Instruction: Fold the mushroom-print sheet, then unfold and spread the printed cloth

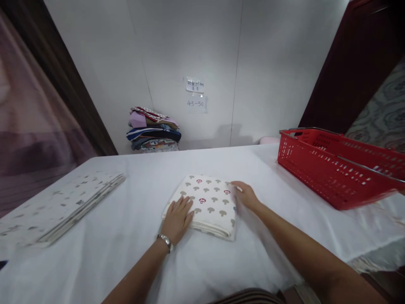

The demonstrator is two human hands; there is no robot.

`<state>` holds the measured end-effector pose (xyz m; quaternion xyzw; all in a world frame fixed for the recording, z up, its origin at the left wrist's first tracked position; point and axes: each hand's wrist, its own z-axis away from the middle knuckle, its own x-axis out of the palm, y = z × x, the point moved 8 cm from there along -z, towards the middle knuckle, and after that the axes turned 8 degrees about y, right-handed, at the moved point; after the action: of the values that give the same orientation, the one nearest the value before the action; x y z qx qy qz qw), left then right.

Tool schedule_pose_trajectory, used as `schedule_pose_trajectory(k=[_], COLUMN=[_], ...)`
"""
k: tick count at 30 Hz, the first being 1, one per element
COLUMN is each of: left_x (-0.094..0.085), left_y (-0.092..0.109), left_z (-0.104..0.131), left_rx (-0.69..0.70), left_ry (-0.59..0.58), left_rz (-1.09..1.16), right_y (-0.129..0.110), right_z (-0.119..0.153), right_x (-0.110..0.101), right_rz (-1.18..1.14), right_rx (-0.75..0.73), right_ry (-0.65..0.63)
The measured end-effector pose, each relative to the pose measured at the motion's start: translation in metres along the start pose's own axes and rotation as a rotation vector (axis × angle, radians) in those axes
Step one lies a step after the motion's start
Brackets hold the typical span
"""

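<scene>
My left hand [177, 215] is lying open on a folded white fabric cloth printed with tan and red mushrooms [210, 202]. That cloth is reaching across to my right hand [247, 195], which is touching its right edge; I cannot tell whether those fingers are pinching. If my 2 hands were pressing unevenly, the layers could be sliding askew. Beyond my right hand, a red plastic basket [316, 177] is running out of frame.

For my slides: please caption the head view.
Left hand resting on a folded mushroom-print cloth, right hand at its edge.
</scene>
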<state>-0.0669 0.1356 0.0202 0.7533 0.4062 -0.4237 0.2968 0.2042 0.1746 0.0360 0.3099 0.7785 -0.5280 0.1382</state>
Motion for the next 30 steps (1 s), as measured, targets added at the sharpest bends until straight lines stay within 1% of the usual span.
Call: schedule_pose_trajectory(k=[2, 3, 4, 6, 8, 10, 12, 14, 17, 19, 25, 30], left_x=[0.000, 0.000, 0.000, -0.001, -0.004, -0.005, 0.000, 0.009, 0.020, 0.023, 0.026, 0.023], left_y=[-0.002, -0.002, -0.001, 0.005, 0.020, 0.043, 0.064, 0.076, 0.080, 0.078, 0.076, 0.075], left_z=[-0.002, -0.004, -0.007, -0.014, -0.024, -0.033, -0.038, -0.037, -0.031, -0.028, -0.025, -0.024], left_rx=[-0.021, -0.042, -0.071, -0.131, -0.141, -0.086, -0.006, 0.052, 0.085, 0.089, 0.102, 0.078], left_ry=[-0.030, -0.060, -0.094, -0.147, -0.162, -0.154, -0.155, -0.168, -0.199, -0.214, -0.264, -0.283], left_rz=[0.006, 0.010, 0.014, 0.030, 0.057, 0.082, 0.093, 0.088, 0.070, 0.058, 0.048, 0.073], right_y=[0.039, 0.053, 0.063, 0.072, 0.071, 0.065, 0.060, 0.059, 0.059, 0.060, 0.069, 0.069], right_z=[-0.014, -0.018, -0.021, -0.026, -0.030, -0.035, -0.039, -0.042, -0.046, -0.051, -0.067, -0.063], right_x=[-0.013, -0.015, -0.014, -0.008, 0.003, 0.014, 0.021, 0.023, 0.025, 0.025, 0.018, 0.018], right_rz=[0.019, 0.020, 0.016, 0.001, -0.017, -0.030, -0.035, -0.031, -0.020, -0.010, 0.046, 0.065], right_rx=[0.097, 0.121, 0.137, 0.141, 0.112, 0.072, 0.041, 0.031, 0.015, -0.006, -0.026, -0.055], right_ry=[0.039, 0.031, 0.016, -0.024, -0.079, -0.139, -0.186, -0.203, -0.213, -0.219, -0.171, -0.197])
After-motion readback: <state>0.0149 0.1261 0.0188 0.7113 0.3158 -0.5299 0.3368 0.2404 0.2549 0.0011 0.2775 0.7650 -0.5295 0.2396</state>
